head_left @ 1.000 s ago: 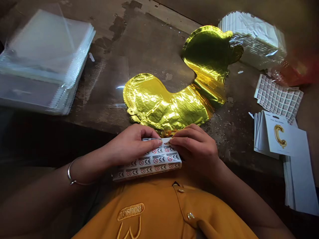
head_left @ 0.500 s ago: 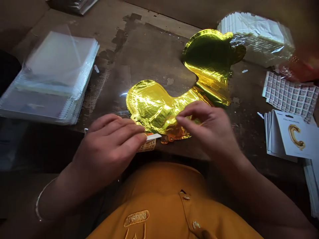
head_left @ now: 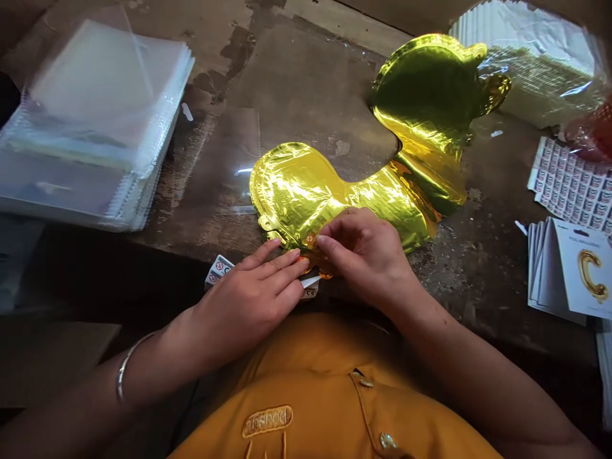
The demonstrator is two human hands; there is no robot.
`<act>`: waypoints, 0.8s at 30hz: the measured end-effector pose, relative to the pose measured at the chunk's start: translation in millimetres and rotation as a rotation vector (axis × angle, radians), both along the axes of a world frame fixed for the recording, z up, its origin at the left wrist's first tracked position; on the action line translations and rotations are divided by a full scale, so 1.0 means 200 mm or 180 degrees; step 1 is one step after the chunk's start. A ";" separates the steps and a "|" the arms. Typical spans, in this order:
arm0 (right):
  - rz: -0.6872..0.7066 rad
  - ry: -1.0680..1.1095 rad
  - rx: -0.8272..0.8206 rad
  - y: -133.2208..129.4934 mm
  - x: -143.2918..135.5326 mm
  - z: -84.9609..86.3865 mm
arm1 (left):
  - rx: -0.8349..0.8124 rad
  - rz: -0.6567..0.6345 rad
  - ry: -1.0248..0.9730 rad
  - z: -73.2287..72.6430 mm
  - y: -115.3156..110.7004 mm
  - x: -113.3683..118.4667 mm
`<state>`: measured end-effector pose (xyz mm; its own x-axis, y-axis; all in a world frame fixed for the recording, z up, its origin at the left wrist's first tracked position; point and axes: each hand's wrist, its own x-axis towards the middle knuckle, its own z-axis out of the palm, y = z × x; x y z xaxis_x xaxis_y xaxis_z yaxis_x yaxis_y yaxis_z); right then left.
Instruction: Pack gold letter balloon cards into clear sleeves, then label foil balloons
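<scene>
A gold foil balloon [head_left: 296, 185], flat and curved, lies across the dark table with its lower edge near me. My left hand [head_left: 261, 284] rests at that edge, fingers stretched over the foil. Beneath it a strip of warning stickers [head_left: 217, 271] is held, its printed ends showing on both sides of the hand. A small white tip [head_left: 310, 281] sticks out by the thumb. My right hand [head_left: 366, 252] pinches thumb and forefinger together against the foil, at a small clear sticker [head_left: 310, 238] with a red symbol. The sticker's right part is hidden by the fingertips.
Clear plastic sleeves [head_left: 90, 127] are stacked at left, with one flat bag [head_left: 224, 153] beside them. At right are sheets of printed stickers [head_left: 568, 182], folded cards [head_left: 593, 268] picturing a gold C balloon, and a wrapped white stack [head_left: 535, 64] behind.
My right hand has moved left and down onto the balloon's lower edge, close to my left hand. My left hand has moved right, its fingers now flatter. The view has shifted slightly.
</scene>
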<state>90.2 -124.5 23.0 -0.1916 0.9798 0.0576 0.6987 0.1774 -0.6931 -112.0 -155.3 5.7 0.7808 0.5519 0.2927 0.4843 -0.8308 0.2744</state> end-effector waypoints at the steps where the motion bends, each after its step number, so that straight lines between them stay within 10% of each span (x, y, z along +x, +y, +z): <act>1: 0.0042 -0.0019 0.0011 0.00 0.00 0.00 | -0.0004 -0.0001 0.0003 0.00 0.00 0.00; 24: 0.0116 -0.0198 -0.0169 0.02 -0.02 -0.03 | -0.0120 -0.0029 -0.0100 -0.01 0.01 0.00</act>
<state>85.4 -120.2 16.8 -0.2287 0.9735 -0.0074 0.7345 0.1676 -0.6576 -111.1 -153.1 3.3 0.7767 0.5559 0.2961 0.4674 -0.8239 0.3206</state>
